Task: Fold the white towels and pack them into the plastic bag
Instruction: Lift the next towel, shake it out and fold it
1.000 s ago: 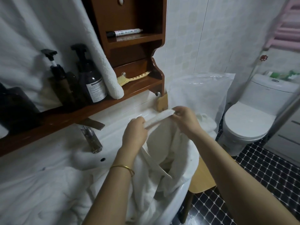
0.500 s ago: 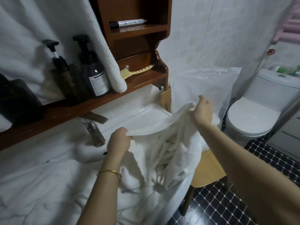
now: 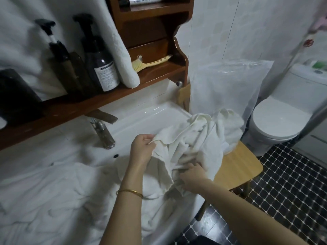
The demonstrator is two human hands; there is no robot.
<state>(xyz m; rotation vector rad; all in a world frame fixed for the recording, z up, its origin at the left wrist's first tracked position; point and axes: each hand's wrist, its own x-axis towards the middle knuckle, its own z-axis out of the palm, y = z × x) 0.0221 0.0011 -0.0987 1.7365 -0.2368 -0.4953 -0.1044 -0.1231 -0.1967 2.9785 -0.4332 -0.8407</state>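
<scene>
Two hands are busy with one white towel (image 3: 192, 138) at the right end of the sink (image 3: 141, 117). The left hand (image 3: 141, 149) has its grip closed on the towel's upper edge, thumb and fingers pinching the hem just above the basin, with a thin gold bracelet (image 3: 130, 192) round that wrist. The right hand (image 3: 192, 175) is lower and nearer the person's body. Its grip is closed on a fold, the fingers pushed into the bunched cloth so that their tips are hidden. The towel is crumpled, not yet folded. It hangs between the two hands and spills over the sink's rim, and its far end lies heaped on the wooden chair (image 3: 238, 167) beside the sink. The bag (image 3: 224, 89) stands upright on that chair, just behind the heap and touching it. It is cloudy, and whether anything lies inside I cannot tell. More towels (image 3: 44, 200) lie rumpled over the left part of the sink, below the tap (image 3: 104, 137). Above runs a dark wooden shelf (image 3: 150, 75) with two pump bottles (image 3: 99, 68), a yellow comb (image 3: 150, 63) and a rolled white cloth (image 3: 123, 64) hanging down to it. Beyond the chair stands a white toilet (image 3: 276, 121) on a floor (image 3: 292, 183) of small black tiles.
</scene>
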